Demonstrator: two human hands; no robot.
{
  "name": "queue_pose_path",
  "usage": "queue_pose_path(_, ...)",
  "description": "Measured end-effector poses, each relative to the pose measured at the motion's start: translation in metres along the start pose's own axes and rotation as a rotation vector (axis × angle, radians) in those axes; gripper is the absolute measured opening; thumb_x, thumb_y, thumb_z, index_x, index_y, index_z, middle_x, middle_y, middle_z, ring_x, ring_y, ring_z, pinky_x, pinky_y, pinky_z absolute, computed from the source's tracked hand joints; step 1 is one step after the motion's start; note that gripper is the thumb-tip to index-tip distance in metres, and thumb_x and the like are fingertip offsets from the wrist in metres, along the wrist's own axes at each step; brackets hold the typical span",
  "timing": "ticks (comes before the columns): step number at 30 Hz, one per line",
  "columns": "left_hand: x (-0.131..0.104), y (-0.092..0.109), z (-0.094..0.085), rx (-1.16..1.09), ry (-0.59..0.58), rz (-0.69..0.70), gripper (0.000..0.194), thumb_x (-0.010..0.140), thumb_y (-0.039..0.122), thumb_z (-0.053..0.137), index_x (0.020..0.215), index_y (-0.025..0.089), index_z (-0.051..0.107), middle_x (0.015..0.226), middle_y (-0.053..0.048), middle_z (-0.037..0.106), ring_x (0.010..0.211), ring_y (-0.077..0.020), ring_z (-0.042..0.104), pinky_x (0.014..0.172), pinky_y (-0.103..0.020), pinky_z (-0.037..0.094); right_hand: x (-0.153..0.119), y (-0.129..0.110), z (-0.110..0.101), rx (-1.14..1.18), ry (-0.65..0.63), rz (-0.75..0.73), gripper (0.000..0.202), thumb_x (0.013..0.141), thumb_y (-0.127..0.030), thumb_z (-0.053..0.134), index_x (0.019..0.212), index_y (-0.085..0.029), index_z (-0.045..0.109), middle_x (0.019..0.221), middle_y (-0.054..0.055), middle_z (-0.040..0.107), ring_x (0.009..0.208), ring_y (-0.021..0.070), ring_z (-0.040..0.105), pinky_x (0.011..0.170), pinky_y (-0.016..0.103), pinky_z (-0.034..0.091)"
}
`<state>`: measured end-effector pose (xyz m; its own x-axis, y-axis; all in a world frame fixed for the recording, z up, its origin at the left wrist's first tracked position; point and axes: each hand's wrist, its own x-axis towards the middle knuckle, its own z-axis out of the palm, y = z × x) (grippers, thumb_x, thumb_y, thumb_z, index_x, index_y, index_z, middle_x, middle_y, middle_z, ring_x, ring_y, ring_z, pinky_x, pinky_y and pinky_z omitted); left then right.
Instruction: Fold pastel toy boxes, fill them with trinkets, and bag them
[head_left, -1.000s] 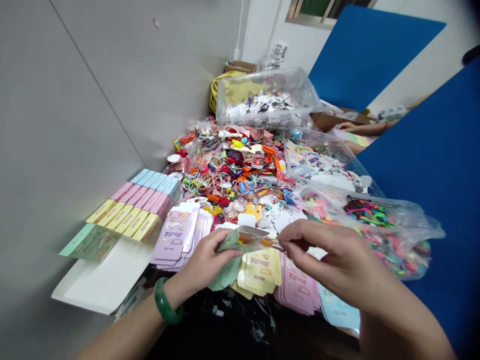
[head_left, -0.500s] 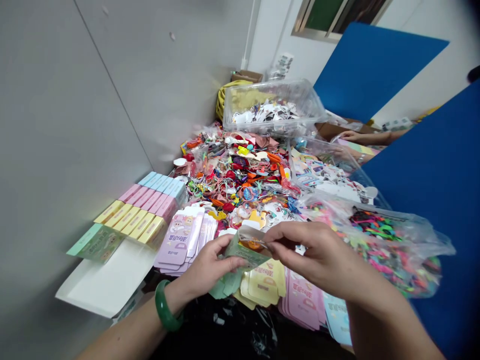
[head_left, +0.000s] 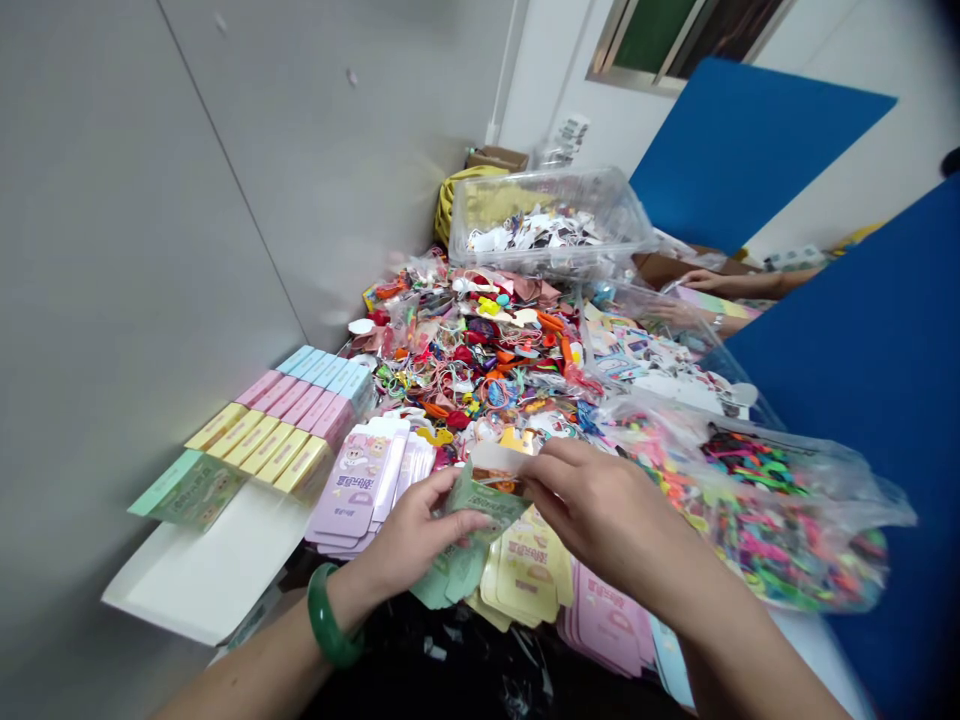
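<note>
My left hand [head_left: 424,535], with a green bangle [head_left: 330,615] at its wrist, grips a small green carton [head_left: 487,503] between thumb and fingers. The carton's top is open, its white inner flap stands up, and something orange-brown [head_left: 499,482] shows inside. At the right side of that opening is my right hand [head_left: 600,500], fingers pinched together; what they hold is hidden. Below the carton lie flat stacks of green cartons [head_left: 450,578], yellow cartons [head_left: 525,565] and pink cartons [head_left: 609,620]. A stack of flat purple cartons [head_left: 360,480] lies to the left.
Filled cartons [head_left: 289,410] stand in coloured rows in a white tray [head_left: 195,575] at left. Beyond my hands spreads a heap of small trinkets [head_left: 480,350]. Bags of colourful pieces [head_left: 787,530] lie right, a clear bin [head_left: 551,220] behind. Another person's hand [head_left: 705,283] shows past blue panels [head_left: 862,400].
My right fingers have moved lower and closer into the carton's opening. The carton has tilted slightly, with its white flap showing more. My left hand keeps its grip.
</note>
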<state>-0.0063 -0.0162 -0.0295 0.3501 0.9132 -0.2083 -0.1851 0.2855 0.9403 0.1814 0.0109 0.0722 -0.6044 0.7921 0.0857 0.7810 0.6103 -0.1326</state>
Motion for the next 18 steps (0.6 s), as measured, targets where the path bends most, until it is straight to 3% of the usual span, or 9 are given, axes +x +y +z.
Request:
queue_pose_path(2,0.002,-0.001,-0.001,0.015,0.020,0.003,0.040,0.077,0.031,0.071,0.115,0.023,0.061,0.105,-0.004,0.068,0.092,-0.0217,0.062,0.069,-0.027,0.053,-0.001,-0.003,0.001,-0.109,-0.017,-0.007,0.020,0.083,-0.009,0.050,0.086,-0.017,0.068,0.073,0.005,0.061,0.067,0.0175,0.057,0.056,0.026,0.040)
queue_pose_path(5,0.004,-0.003,-0.002,0.025,0.029,0.022,0.041,0.077,0.031,0.070,0.116,0.022,0.061,0.107,-0.005,0.068,0.094,-0.0231,0.062,0.071,-0.029,0.054,-0.004,-0.004,-0.002,-0.087,-0.034,-0.005,0.031,0.082,-0.006,0.048,0.103,-0.019,0.067,0.079,0.006,0.064,0.071,0.0182,0.060,0.059,0.027,0.044)
queue_pose_path(11,0.005,-0.003,0.001,0.006,0.023,0.132,0.035,0.079,0.025,0.069,0.113,0.020,0.062,0.113,-0.005,0.068,0.107,-0.0237,0.060,0.096,-0.036,0.045,-0.007,-0.012,0.000,0.109,0.081,-0.023,0.030,0.088,-0.015,0.044,0.108,-0.019,0.066,0.099,0.009,0.068,0.087,0.0211,0.063,0.074,0.033,0.052)
queue_pose_path(16,0.006,-0.001,0.002,0.106,0.061,0.168,0.032,0.079,0.024,0.068,0.110,0.021,0.063,0.111,-0.004,0.068,0.107,-0.0237,0.059,0.097,-0.035,0.043,-0.005,-0.022,0.016,0.230,-0.063,0.046,0.028,0.086,-0.015,0.046,0.105,-0.016,0.067,0.108,0.010,0.069,0.095,0.0238,0.066,0.081,0.038,0.054)
queue_pose_path(18,0.007,-0.003,0.002,0.112,0.066,0.175,0.032,0.080,0.023,0.067,0.112,0.021,0.063,0.114,-0.004,0.067,0.109,-0.0237,0.059,0.098,-0.035,0.042,-0.005,-0.024,0.019,0.275,-0.058,0.083,0.031,0.087,-0.015,0.045,0.111,-0.018,0.064,0.111,0.009,0.068,0.097,0.0232,0.067,0.083,0.037,0.053)
